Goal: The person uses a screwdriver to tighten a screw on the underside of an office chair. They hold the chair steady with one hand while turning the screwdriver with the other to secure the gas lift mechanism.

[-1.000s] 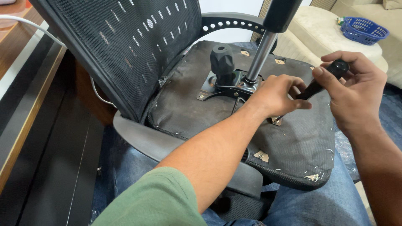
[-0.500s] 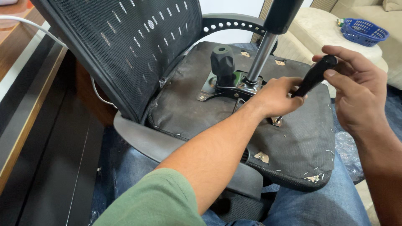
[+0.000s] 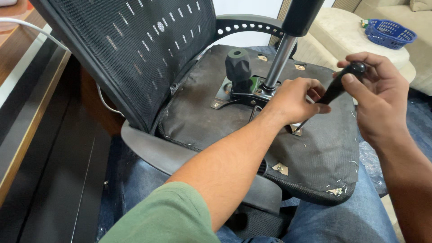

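An office chair lies across my lap with the underside of its seat [image 3: 202,112] facing up. My right hand [image 3: 380,96] grips the black handle of a screwdriver [image 3: 339,83], whose tip rests on a screw in a small metal plate [image 3: 296,130]. My left hand [image 3: 294,99] pinches the screwdriver's shaft low down, just above that screw. Behind my left hand, the metal mechanism plate [image 3: 245,92] carries a black knob [image 3: 237,67] and the chrome gas cylinder [image 3: 280,60].
The mesh backrest [image 3: 130,49] rises at the left, with a black armrest [image 3: 180,157] over my jeans. A wooden desk edge [image 3: 27,112] runs along the left. A beige sofa [image 3: 342,31] holds a blue basket [image 3: 389,30] at the back right.
My right hand has closed its fingers back around the screwdriver handle after opening and shifting on it. The left hand stays on the shaft.
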